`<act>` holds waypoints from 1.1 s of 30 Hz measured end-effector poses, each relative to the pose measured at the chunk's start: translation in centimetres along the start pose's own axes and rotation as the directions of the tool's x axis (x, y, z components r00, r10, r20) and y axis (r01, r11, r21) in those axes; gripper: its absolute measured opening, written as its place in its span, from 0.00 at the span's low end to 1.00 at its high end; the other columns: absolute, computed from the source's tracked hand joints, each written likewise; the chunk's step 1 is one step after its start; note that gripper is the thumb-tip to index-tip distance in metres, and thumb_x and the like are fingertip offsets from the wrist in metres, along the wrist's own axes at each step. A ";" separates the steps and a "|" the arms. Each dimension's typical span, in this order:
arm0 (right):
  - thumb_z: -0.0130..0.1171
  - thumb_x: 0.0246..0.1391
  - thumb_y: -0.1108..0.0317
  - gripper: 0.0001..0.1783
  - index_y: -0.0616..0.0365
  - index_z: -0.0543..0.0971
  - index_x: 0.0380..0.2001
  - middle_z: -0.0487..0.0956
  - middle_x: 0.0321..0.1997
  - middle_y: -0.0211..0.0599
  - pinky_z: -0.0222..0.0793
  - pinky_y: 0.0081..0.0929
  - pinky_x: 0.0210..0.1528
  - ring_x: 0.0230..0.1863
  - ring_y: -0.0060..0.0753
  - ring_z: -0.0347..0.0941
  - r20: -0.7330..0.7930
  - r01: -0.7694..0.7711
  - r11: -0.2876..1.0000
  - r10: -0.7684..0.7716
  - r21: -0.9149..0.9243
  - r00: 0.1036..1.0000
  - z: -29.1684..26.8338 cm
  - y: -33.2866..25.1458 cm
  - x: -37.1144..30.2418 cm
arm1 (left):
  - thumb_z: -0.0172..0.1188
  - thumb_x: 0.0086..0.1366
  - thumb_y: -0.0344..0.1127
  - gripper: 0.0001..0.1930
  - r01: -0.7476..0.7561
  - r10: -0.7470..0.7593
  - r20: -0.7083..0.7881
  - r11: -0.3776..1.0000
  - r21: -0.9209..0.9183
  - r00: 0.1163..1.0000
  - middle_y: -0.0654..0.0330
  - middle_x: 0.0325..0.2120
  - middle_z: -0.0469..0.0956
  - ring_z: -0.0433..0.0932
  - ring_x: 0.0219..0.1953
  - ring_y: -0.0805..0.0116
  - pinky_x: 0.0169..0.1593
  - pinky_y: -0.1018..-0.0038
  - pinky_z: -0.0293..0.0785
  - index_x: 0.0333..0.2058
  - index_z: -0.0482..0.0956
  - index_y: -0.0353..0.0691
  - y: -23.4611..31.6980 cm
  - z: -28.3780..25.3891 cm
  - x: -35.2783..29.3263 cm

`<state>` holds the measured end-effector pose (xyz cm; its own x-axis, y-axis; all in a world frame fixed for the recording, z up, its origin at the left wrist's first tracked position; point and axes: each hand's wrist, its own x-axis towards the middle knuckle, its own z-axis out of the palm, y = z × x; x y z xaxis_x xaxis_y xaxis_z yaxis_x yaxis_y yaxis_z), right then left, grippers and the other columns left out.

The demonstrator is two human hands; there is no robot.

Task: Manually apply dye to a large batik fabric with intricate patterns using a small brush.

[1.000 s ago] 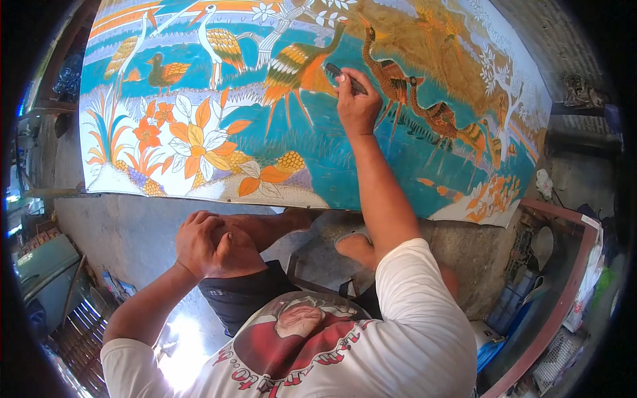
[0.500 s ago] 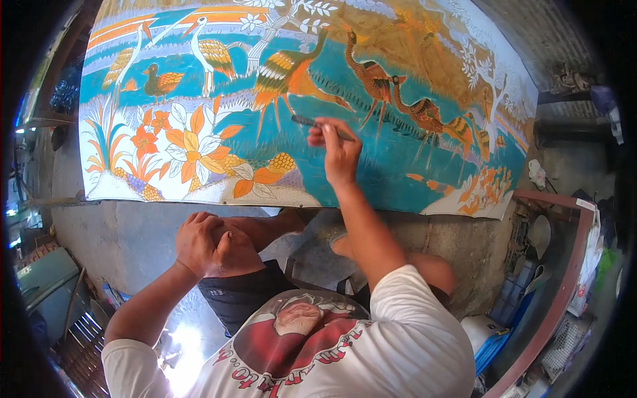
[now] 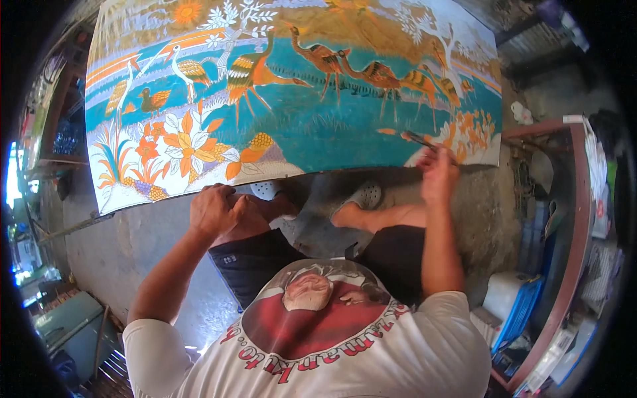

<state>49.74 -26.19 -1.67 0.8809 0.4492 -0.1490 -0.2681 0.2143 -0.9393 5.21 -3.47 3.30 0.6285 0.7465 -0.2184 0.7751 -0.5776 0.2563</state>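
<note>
While my right hand (image 3: 436,176) reaches to the lower right corner of the painted cloth (image 3: 298,126), I see its fingers closed around a thin brush (image 3: 417,139), the tip lying on the teal ground near the orange flowers. My left hand (image 3: 215,211) rests on my knee (image 3: 255,222), fingers curled loosely and holding nothing. Grey sandals (image 3: 366,196) sit on the concrete floor (image 3: 133,245) below the cloth's edge.
</note>
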 end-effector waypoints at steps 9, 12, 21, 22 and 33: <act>0.64 0.63 0.62 0.16 0.62 0.79 0.47 0.80 0.33 0.37 0.84 0.32 0.38 0.30 0.31 0.78 -0.642 0.006 0.988 -0.106 -0.156 0.760 -30.5 -5.3 -12.5 | 0.62 0.62 0.52 0.20 -0.100 0.103 0.000 0.960 0.262 0.995 0.48 0.39 0.82 0.80 0.47 0.46 0.51 0.52 0.76 0.37 0.84 0.38 6.7 -0.3 -1.7; 0.60 0.66 0.60 0.19 0.63 0.77 0.51 0.80 0.39 0.41 0.83 0.34 0.42 0.36 0.34 0.79 -0.798 -0.128 0.982 -0.035 -0.139 0.602 -40.2 -2.6 -19.9 | 0.63 0.60 0.53 0.22 -0.148 0.173 -0.045 0.930 0.335 0.984 0.49 0.41 0.82 0.79 0.49 0.47 0.53 0.51 0.74 0.38 0.83 0.37 7.5 0.7 -1.7; 0.49 0.71 0.61 0.22 0.64 0.70 0.61 0.80 0.40 0.47 0.81 0.46 0.38 0.37 0.48 0.80 -0.871 -0.104 0.983 0.181 0.150 0.456 -55.0 6.6 -32.4 | 0.56 0.69 0.50 0.23 -0.256 0.284 0.022 0.822 0.509 0.958 0.45 0.44 0.81 0.78 0.50 0.42 0.52 0.50 0.75 0.47 0.81 0.34 6.6 2.1 -0.3; 0.53 0.70 0.63 0.21 0.64 0.72 0.59 0.81 0.37 0.45 0.81 0.40 0.33 0.32 0.43 0.80 -0.893 -0.191 0.975 0.188 0.117 0.409 -53.7 6.2 -32.9 | 0.56 0.69 0.50 0.23 -0.296 0.317 0.049 0.805 0.514 0.947 0.45 0.44 0.81 0.78 0.50 0.42 0.52 0.50 0.75 0.47 0.81 0.34 7.1 2.1 -0.2; 0.50 0.72 0.60 0.21 0.58 0.74 0.62 0.81 0.51 0.39 0.81 0.45 0.41 0.42 0.38 0.80 -0.768 -0.643 0.738 0.287 -0.204 0.573 -56.2 16.4 -33.6 | 0.51 0.72 0.50 0.24 -0.261 0.262 0.079 0.790 0.555 0.962 0.43 0.49 0.80 0.77 0.52 0.41 0.57 0.50 0.72 0.51 0.80 0.33 5.3 -1.2 -1.0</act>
<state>37.66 -86.48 -29.47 0.7271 -0.3469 -0.5924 -0.6849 -0.3072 -0.6607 8.65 -6.89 6.03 0.8127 0.5406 -0.2175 0.4844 -0.8342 -0.2635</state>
